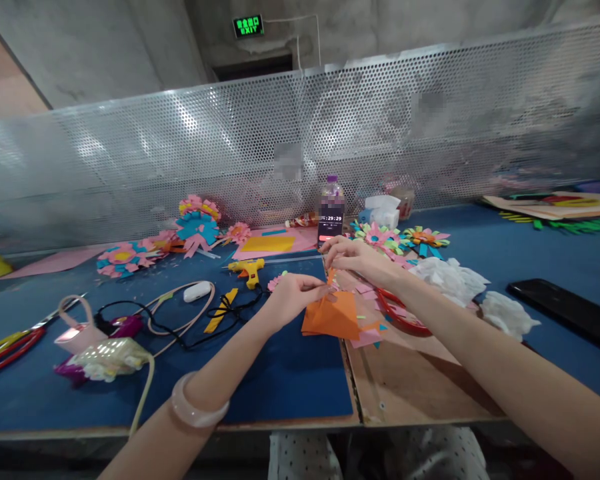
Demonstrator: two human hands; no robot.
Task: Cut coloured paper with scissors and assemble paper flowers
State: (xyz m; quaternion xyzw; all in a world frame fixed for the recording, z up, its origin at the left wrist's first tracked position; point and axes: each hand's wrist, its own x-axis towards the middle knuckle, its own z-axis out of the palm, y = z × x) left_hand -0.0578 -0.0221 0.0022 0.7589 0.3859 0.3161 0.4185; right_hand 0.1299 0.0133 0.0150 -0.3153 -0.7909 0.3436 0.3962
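Observation:
My left hand (291, 297) pinches the upper edge of a folded orange paper sheet (333, 317) that lies on the blue mat. My right hand (357, 257) hovers just above and to the right, fingers closed on a small orange strip (331, 273) rising from the sheet. A pale bracelet (195, 410) circles my left wrist. Red-handled scissors (405, 317) lie under my right forearm among small paper scraps (367, 333).
A yellow glue gun (249, 269) lies behind my left hand. Finished paper flowers (197, 223) stand at the back beside a phone timer (330, 227) and a bottle (333, 190). White tissue (447, 273) and a black phone (565, 310) sit right. Cables, pouches and more scissors (10, 347) lie left.

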